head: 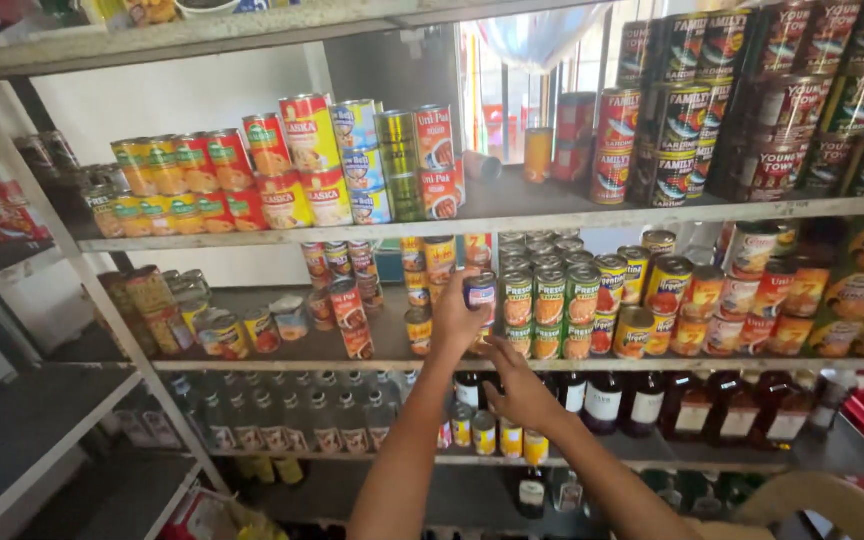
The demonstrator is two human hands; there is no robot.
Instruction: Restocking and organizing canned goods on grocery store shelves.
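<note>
My left hand [455, 320] is raised to the middle shelf and grips a small can [480, 291] with a dark blue label, held upright just left of a stack of green-labelled cans [550, 297]. My right hand [519, 388] reaches below it, fingers spread, its fingertips near the front edge of the middle shelf [282, 365] and in front of bottles on the shelf beneath. It holds nothing that I can see.
Red and yellow cans [252, 170] crowd the top shelf, with dark stacked cans [752, 110] at right. Dark liquor bottles [692, 405] and clear bottles [292, 420] line the lower shelf. Small yellow cans [497, 437] stand below my right hand. A side shelf [22, 430] juts out at left.
</note>
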